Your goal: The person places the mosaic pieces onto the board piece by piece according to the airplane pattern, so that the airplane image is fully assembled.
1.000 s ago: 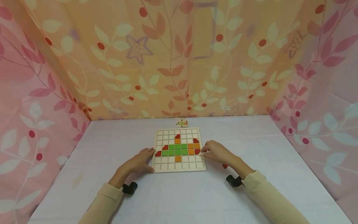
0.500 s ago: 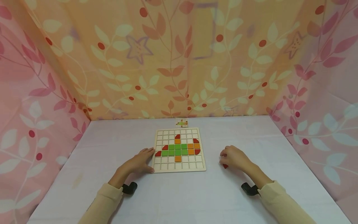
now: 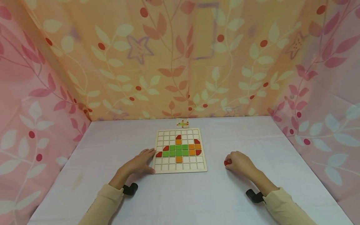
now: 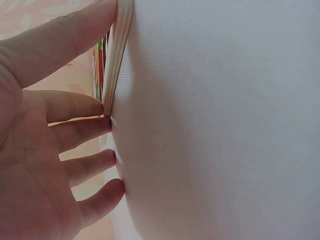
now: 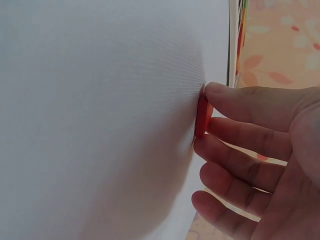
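A wooden grid board (image 3: 166, 167) lies mid-table, with green and orange square tiles and red quarter-round tiles set in its cells. My left hand (image 3: 139, 162) rests against the board's left edge, fingers spread and thumb near the lower corner; the left wrist view shows the thumb and fingertips at the board's edge (image 4: 120, 55). Right of the board, my right hand (image 3: 239, 162) pinches a red tile (image 5: 201, 116) between thumb and fingers, at the tablecloth. In the head view only a bit of that tile shows beyond the fingertips.
Behind the board lies a small pattern card (image 3: 182, 123) with a similar coloured figure. A white cloth (image 3: 180, 200) covers the table. Patterned curtains (image 3: 180, 62) stand at the back and both sides. Each wrist wears a black camera mount (image 3: 254, 196).
My right hand has moved from the board's right edge, rightward and toward me, to the loose red tile and now pinches it. My left hand has stayed put.
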`<action>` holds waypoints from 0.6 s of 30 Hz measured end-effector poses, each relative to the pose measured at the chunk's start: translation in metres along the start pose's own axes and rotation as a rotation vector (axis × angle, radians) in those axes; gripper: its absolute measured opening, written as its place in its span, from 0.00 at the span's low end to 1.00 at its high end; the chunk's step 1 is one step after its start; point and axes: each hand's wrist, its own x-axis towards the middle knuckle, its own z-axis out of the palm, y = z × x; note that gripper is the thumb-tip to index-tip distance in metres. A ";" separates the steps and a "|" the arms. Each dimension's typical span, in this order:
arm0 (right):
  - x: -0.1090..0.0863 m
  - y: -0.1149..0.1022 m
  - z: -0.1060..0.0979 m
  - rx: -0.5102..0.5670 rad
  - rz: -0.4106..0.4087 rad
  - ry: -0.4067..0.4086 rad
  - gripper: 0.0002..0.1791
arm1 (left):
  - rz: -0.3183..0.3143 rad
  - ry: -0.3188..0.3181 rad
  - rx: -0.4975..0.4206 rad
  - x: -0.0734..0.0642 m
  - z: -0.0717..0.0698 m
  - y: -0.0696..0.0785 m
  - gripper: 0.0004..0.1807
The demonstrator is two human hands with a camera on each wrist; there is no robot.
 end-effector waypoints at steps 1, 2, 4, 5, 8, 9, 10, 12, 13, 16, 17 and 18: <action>0.000 0.000 0.000 0.002 -0.001 0.000 0.10 | 0.001 0.002 -0.002 0.000 0.000 0.000 0.52; 0.000 0.001 0.000 0.008 0.002 -0.002 0.10 | -0.001 0.003 -0.004 0.000 0.000 0.000 0.52; 0.001 0.001 0.001 0.017 0.001 -0.009 0.10 | -0.004 0.002 -0.009 -0.001 0.000 0.000 0.51; 0.000 0.002 0.001 0.021 -0.002 -0.011 0.10 | -0.001 0.001 -0.009 -0.001 0.000 0.001 0.51; 0.000 0.002 0.001 0.027 -0.015 -0.013 0.10 | -0.005 -0.002 -0.008 -0.001 0.000 0.002 0.51; -0.001 0.003 0.001 0.027 -0.026 -0.011 0.10 | -0.006 -0.001 -0.010 -0.001 0.000 0.002 0.51; -0.001 0.003 0.001 0.026 -0.032 -0.008 0.10 | -0.007 -0.002 -0.010 -0.001 -0.001 0.002 0.51; -0.001 0.003 0.001 0.025 -0.041 -0.006 0.09 | -0.005 0.000 -0.009 -0.001 -0.001 0.002 0.51; -0.001 0.003 0.001 0.026 -0.044 -0.004 0.09 | -0.004 0.001 -0.009 -0.002 -0.001 0.002 0.51; 0.000 0.003 0.000 0.026 -0.048 -0.002 0.09 | -0.002 0.004 -0.007 -0.002 -0.001 0.002 0.51; 0.001 0.003 0.000 0.026 -0.049 -0.001 0.09 | -0.003 0.004 -0.008 -0.002 0.000 0.002 0.51; 0.001 0.003 0.000 0.025 -0.052 0.001 0.09 | -0.005 0.003 -0.012 -0.002 0.000 0.002 0.51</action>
